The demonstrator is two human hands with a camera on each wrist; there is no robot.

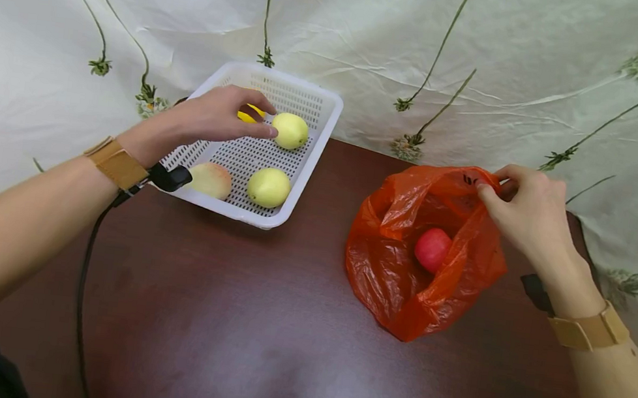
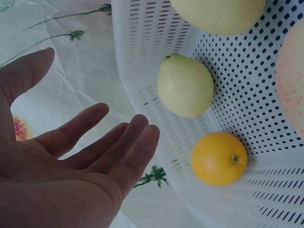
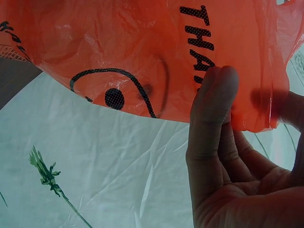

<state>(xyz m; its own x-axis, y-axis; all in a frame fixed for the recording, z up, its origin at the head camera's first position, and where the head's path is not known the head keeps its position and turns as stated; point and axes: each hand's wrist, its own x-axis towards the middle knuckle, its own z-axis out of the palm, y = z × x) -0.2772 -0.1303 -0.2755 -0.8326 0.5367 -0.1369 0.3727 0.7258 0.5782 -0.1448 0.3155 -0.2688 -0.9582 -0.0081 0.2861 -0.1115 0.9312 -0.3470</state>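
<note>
My left hand hovers over the white plastic basket, its fingers apart and slightly bent around nothing. Nearest to its fingertips is a pale yellow-green pear. A second pale pear lies closer to the basket's front wall. An orange shows in the left wrist view, partly covered by the hand in the head view. On the right, my right hand pinches the rim of a red plastic bag between thumb and fingers. Through the bag's mouth a red round fruit is visible.
A pale fruit with a pink blush sits in the basket's front left corner. The dark brown table carries basket and bag. Behind hangs a white flower-print cloth. A black cable runs from the left wrist down the table.
</note>
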